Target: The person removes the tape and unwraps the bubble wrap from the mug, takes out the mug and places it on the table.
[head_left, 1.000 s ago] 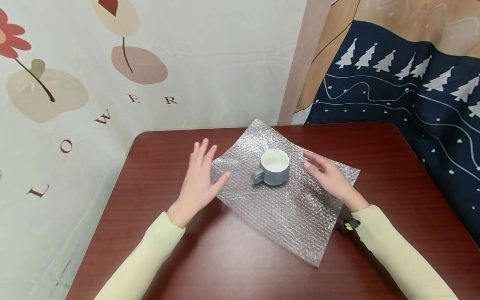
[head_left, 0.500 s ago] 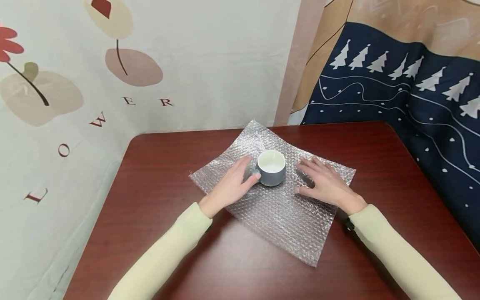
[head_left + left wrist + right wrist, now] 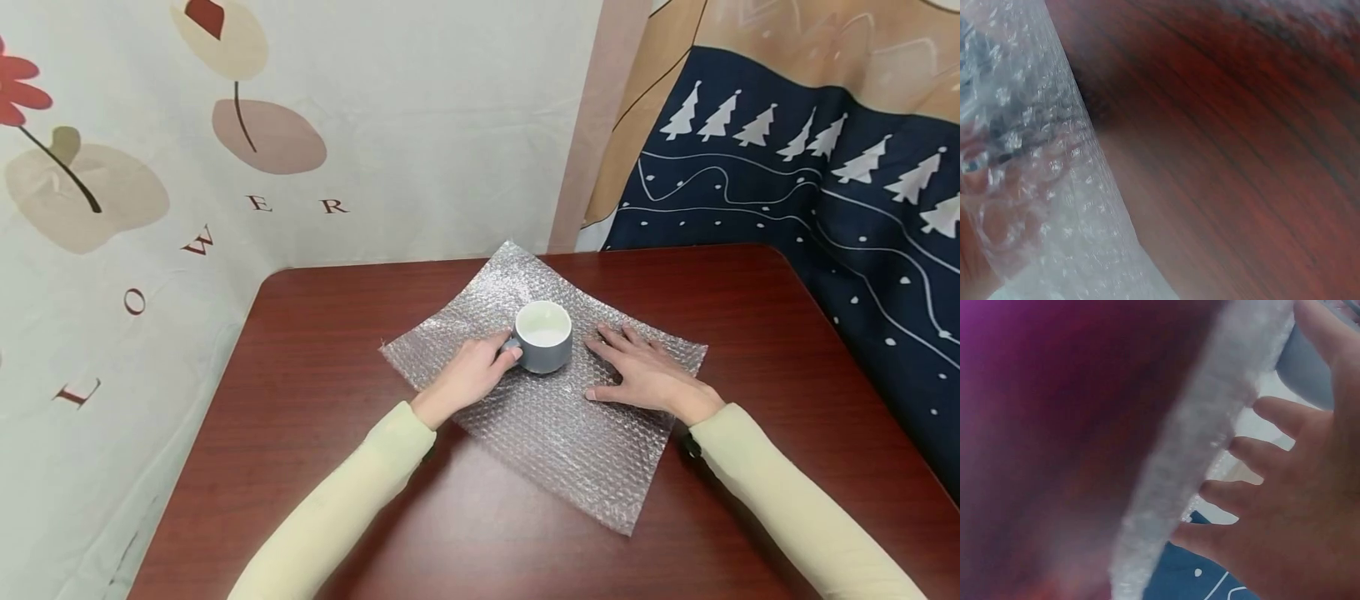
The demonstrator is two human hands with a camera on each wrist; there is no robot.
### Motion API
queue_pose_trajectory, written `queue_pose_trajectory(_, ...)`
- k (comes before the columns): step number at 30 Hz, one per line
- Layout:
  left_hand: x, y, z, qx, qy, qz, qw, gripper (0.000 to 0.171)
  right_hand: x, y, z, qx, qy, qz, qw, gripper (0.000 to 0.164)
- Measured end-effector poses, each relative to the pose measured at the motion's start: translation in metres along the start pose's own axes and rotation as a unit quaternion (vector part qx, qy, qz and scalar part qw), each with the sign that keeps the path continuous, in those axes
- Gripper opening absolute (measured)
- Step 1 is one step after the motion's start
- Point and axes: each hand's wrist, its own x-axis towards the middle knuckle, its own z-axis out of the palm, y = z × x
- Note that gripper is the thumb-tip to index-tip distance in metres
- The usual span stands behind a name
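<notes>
A grey mug (image 3: 544,346) with a white inside stands upright on a sheet of bubble wrap (image 3: 555,450), its handle toward the left. My left hand (image 3: 471,373) pinches that handle between thumb and fingers. To the right of the mug, my right hand (image 3: 645,371) rests on the wrap with its fingers spread. In the right wrist view the fingers of the right hand (image 3: 1272,481) touch the bubble wrap (image 3: 1191,444), and part of the mug (image 3: 1304,365) shows behind them. The left wrist view is filled mostly by bubble wrap (image 3: 1054,175) and table, with the hand largely hidden.
The sheet lies diagonally on a dark red wooden table (image 3: 315,350), one corner near the back edge. Behind it hangs a pale cloth (image 3: 442,125) with flowers and letters. A navy cloth (image 3: 750,192) with white trees hangs at the right.
My left hand has come in from the left and taken hold of the mug's handle. The right hand has lowered onto the wrap and spread its fingers. The mug stays upright on the sheet.
</notes>
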Motion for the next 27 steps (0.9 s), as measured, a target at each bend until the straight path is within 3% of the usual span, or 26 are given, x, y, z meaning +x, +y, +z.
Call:
queue_pose_trajectory(10,-0.001,0.005,0.001,0.043,0.064,0.025,0.9967,0.021,0.001,-0.002,-0.004,-0.002,-0.012,-0.001,1.000,0.093)
queue_pose_trajectory(21,-0.007,-0.004,0.003,0.021,0.124,0.036,0.9914,0.019,0.002,-0.002,-0.004,0.001,-0.014,-0.005,1.000,0.093)
queue_pose_trajectory(27,-0.016,-0.008,-0.009,-0.002,0.157,0.029,0.9872,0.018,0.001,-0.002,-0.005,0.004,-0.018,0.002,1.000,0.094)
